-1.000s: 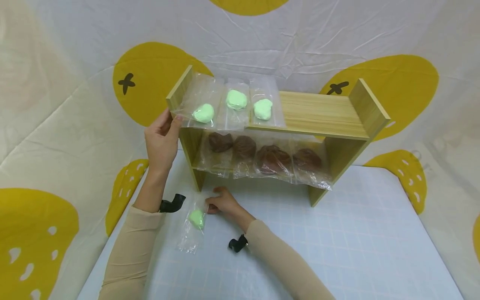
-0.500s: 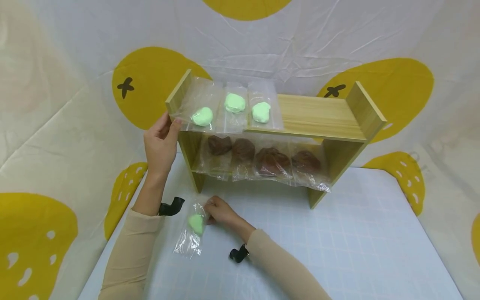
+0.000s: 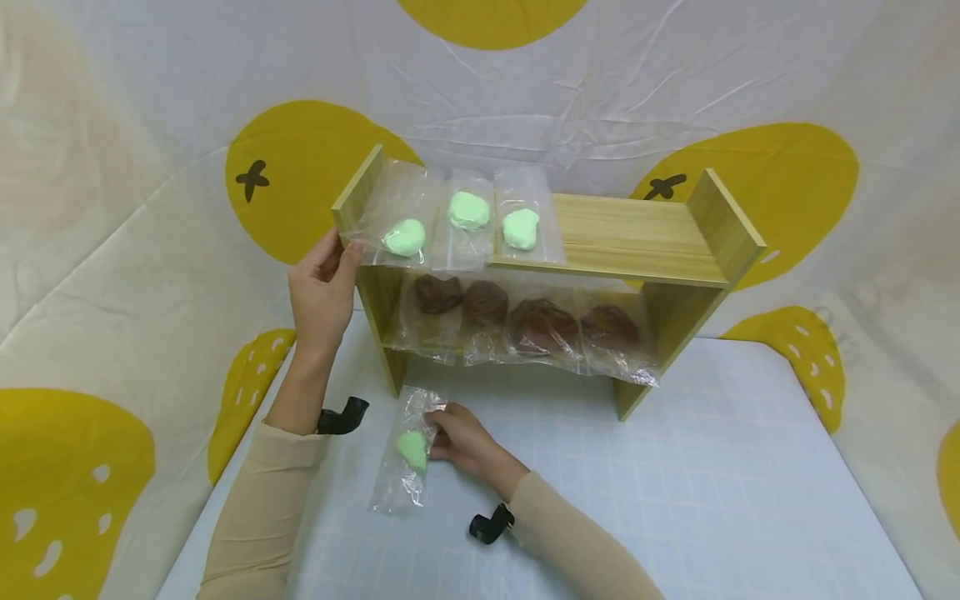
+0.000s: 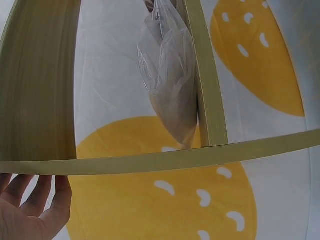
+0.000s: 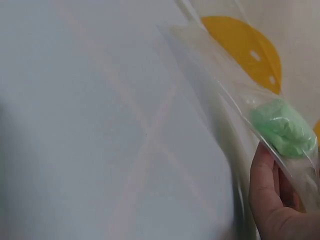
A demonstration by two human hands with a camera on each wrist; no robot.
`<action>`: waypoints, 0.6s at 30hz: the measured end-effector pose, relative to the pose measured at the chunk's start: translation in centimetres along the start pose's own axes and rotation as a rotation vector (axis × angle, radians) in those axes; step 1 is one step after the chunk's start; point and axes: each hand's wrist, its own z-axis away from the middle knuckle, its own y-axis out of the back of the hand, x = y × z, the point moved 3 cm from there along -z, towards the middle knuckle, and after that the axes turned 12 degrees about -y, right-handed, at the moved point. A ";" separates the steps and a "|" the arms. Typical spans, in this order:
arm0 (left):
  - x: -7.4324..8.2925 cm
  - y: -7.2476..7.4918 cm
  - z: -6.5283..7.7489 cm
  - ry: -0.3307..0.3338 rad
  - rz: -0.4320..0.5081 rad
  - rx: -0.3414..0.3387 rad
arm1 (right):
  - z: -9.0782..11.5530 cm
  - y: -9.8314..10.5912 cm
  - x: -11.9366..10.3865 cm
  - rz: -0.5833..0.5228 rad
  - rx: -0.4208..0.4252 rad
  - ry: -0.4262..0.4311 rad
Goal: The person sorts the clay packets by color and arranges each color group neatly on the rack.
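Note:
My left hand [image 3: 321,292] grips the upper left side of a small two-tier wooden shelf [image 3: 637,237]; its fingers also show against the side panel in the left wrist view. Lower down, in front of the shelf, my right hand [image 3: 468,443] pinches the edge of a clear plastic bag [image 3: 401,483] with a light green lump [image 5: 282,127] inside. The bag is tilted and held above the table. On the shelf's top board, three clear bags with green lumps [image 3: 469,211] lie side by side at the left.
Several clear bags with dark brown lumps [image 3: 543,325] fill the lower tier, their ends hanging over its front edge. The shelf stands on a pale blue checked table [image 3: 720,500]. A white cloth with yellow shapes [image 3: 307,175] hangs behind.
My right hand has taken hold of the green-lump bag by its edge and lifted it, moving slightly right. The left hand has stayed on the shelf. The head view has shifted slightly.

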 end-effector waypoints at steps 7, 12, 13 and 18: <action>0.3 -0.1 0.0 0.008 -0.002 0.001 | 0.7 0.4 0.6 0.047 -0.085 0.026; 0.2 -0.1 0.0 0.011 0.006 0.000 | 1.1 0.6 0.9 0.077 -0.079 0.052; 0.1 -0.1 0.0 0.012 0.010 0.002 | 1.2 0.6 1.0 0.079 -0.076 0.052; -1.8 0.3 -0.2 0.023 0.025 0.015 | 1.8 0.7 1.2 0.062 -0.087 0.040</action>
